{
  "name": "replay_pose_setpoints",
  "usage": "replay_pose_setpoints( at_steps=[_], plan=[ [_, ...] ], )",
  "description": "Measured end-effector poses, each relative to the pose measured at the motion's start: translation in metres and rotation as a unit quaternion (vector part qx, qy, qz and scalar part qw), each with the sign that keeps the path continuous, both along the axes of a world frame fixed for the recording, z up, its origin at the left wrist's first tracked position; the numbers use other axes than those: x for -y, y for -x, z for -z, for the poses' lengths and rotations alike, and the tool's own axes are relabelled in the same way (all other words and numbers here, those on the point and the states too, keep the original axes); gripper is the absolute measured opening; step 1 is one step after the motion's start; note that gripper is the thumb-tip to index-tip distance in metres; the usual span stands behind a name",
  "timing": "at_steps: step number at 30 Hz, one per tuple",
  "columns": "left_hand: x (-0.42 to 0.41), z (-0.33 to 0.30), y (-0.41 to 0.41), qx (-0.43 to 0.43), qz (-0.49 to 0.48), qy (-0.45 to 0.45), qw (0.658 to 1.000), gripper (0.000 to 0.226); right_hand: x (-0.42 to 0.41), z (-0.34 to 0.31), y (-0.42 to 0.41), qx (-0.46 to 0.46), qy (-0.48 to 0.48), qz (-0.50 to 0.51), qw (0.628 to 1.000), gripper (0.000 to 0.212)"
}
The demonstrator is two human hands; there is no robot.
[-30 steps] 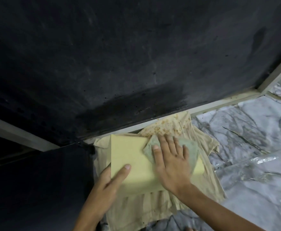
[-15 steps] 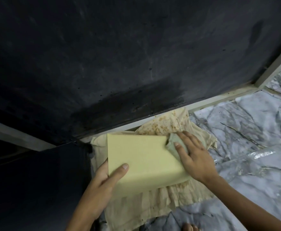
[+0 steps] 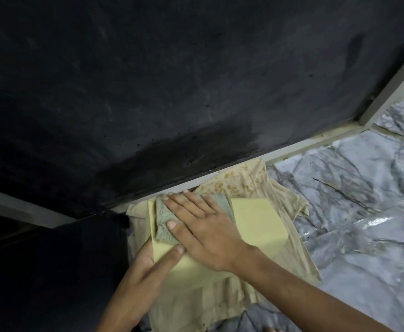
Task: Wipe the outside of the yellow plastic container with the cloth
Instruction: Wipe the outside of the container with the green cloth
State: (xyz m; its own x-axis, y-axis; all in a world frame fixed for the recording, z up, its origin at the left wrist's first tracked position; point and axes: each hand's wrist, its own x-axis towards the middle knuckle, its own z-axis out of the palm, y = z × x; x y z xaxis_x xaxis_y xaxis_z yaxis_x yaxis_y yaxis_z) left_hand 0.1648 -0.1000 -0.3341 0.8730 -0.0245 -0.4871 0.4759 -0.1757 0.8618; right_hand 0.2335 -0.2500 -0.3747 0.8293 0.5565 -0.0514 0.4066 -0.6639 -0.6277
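The yellow plastic container (image 3: 256, 224) lies with a broad flat face up, low in the middle of the head view. My right hand (image 3: 203, 226) lies flat across its far left part, fingers spread, pressing a grey-green cloth (image 3: 165, 224) against the face. My left hand (image 3: 148, 267) grips the container's near left edge, thumb on top. The right hand and cloth hide much of the container's left half.
A stained beige cloth (image 3: 239, 178) is spread under the container. Behind it rises a dark wall panel (image 3: 172, 92) with a pale ledge (image 3: 304, 147) at its foot. A grey marble-patterned surface (image 3: 364, 200) extends to the right; a dark surface (image 3: 40, 271) lies on the left.
My right hand has swept the cloth from the container's right end across to its far left part. The left hand has kept its grip on the near left edge.
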Motion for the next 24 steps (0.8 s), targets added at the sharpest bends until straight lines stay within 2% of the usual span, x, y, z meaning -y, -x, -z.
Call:
replay_pose_setpoints(
  at_steps=[2, 5, 8, 11, 13, 15, 19, 21, 24],
  plan=[
    [-0.002, 0.002, 0.002, -0.008, -0.016, 0.008, 1.0, 0.047, 0.017, 0.011, 0.001, 0.02, -0.006, -0.009, 1.0, 0.059],
    [-0.006, 0.006, 0.004, -0.033, -0.061, 0.018, 0.997, 0.037, 0.054, 0.036, 0.006, 0.052, 0.008, 0.059, 0.997, 0.06],
    [-0.009, 0.008, -0.004, -0.099, -0.11, 0.026, 0.989, 0.031, 0.09, 0.06, 0.003, 0.07, 0.054, 0.103, 0.991, 0.064],
    [-0.005, 0.007, -0.017, -0.149, -0.117, 0.028, 0.981, 0.029, 0.116, 0.076, -0.004, 0.089, 0.052, 0.115, 0.988, 0.064],
    [-0.004, 0.009, -0.025, -0.156, -0.121, 0.035, 0.98, 0.03, 0.129, 0.084, -0.008, 0.059, 0.015, 0.128, 0.99, 0.061],
    [-0.003, 0.009, -0.031, -0.158, -0.12, 0.048, 0.979, 0.037, 0.14, 0.089, -0.011, -0.023, -0.079, 0.154, 0.985, 0.053],
    [0.001, 0.01, -0.03, -0.115, -0.112, 0.03, 0.987, 0.019, 0.148, 0.095, -0.016, -0.094, -0.193, 0.218, 0.952, 0.038],
    [0.001, 0.009, -0.027, -0.098, -0.098, 0.03, 0.99, 0.021, 0.152, 0.096, -0.017, -0.107, -0.195, 0.262, 0.939, 0.044],
    [-0.005, 0.005, -0.017, -0.089, -0.083, 0.023, 0.992, 0.025, 0.162, 0.095, -0.014, -0.095, -0.152, 0.31, 0.934, 0.037]
  ],
)
